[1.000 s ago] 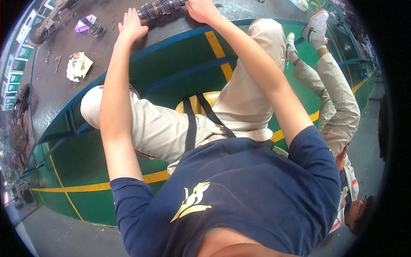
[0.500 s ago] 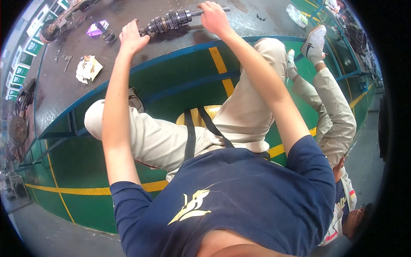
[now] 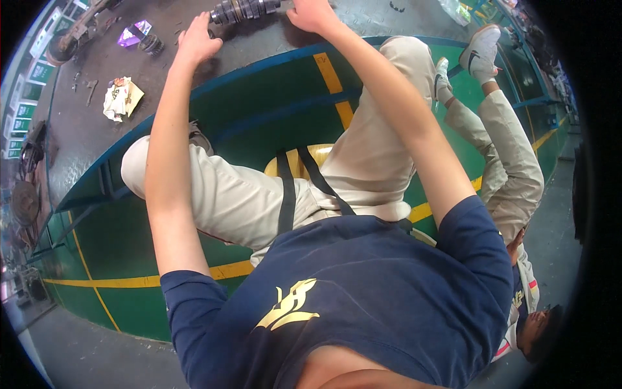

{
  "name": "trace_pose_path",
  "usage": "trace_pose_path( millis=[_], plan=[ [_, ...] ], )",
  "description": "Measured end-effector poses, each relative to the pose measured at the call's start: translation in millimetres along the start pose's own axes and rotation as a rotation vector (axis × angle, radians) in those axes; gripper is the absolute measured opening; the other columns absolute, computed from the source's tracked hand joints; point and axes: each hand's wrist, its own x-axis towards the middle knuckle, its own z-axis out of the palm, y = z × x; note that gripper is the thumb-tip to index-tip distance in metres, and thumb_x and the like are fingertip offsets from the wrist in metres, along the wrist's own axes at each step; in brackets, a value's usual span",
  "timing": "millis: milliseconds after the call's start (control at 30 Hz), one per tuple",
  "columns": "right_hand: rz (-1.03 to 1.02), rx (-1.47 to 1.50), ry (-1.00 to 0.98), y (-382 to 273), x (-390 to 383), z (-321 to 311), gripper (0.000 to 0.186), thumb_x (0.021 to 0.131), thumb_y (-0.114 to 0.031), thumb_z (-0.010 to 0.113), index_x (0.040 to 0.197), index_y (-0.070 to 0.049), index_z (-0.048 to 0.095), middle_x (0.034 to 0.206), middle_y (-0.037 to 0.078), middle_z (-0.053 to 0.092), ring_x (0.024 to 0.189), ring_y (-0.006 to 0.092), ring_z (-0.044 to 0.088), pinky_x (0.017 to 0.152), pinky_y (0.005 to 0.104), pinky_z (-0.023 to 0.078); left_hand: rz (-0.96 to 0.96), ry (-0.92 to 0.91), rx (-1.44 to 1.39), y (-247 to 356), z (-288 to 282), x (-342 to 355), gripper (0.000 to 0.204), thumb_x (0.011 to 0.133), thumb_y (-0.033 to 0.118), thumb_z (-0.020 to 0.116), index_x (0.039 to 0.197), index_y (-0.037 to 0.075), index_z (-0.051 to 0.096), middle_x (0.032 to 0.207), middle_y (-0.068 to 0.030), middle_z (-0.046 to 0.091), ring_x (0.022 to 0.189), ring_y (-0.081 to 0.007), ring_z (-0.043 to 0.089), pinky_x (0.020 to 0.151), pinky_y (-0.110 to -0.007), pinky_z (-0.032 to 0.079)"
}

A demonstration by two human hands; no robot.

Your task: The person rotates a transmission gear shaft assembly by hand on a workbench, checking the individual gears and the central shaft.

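A dark metal gear shaft (image 3: 245,9) with several toothed gears lies across the metal tabletop at the upper edge of the head view. My left hand (image 3: 199,43) is closed around its left end, thumb toward me and fingers on the far side. At the other end, my right hand (image 3: 312,14) is closed on the thin part of the shaft; its fingertips are partly cut off by the picture's edge. Left of my left hand stand a small dark gear (image 3: 151,45) and a purple-and-white box (image 3: 134,34).
Crumpled paper (image 3: 122,98) and a small metal tool (image 3: 91,92) lie on the tabletop's left part. A clear plastic bag (image 3: 455,11) is at the far right. The blue table edge (image 3: 259,67) runs before my knees. Another person (image 3: 512,162) sits to my right.
The whole view has shifted, so the table and its things sit higher in the picture. The shaft and both hands are nearer the upper edge, with both hands still on it.
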Motion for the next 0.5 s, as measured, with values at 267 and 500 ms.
trace_pose_path(
  millis=[267,500],
  plan=[
    [0.072,-0.026,-0.096,20.5,8.3,-8.6,0.026,0.074,-0.012,0.056,0.096,-0.002,0.064,0.093,0.019,0.06,0.099,0.0392,0.055,0.089,0.0458,0.044,-0.034,0.176,0.081,14.4,-49.0,-8.9,0.072,0.07,0.018,0.058,0.141,0.007,0.047,0.138,-0.0176,0.053,0.135,-0.0291,0.043,0.117,-0.057,0.012],
    [-0.031,-0.079,-0.093,9.3,2.8,14.6,0.032,0.08,-0.015,0.053,0.109,-0.003,0.062,0.109,0.019,0.062,0.11,0.0362,0.054,0.102,0.0519,0.032,-0.192,-0.119,0.105,38.2,-7.0,-1.0,0.094,0.072,0.021,0.06,0.152,0.0,0.015,0.16,-0.0174,0.014,0.149,-0.0318,0.009,0.117,-0.057,0.009]
  ],
)
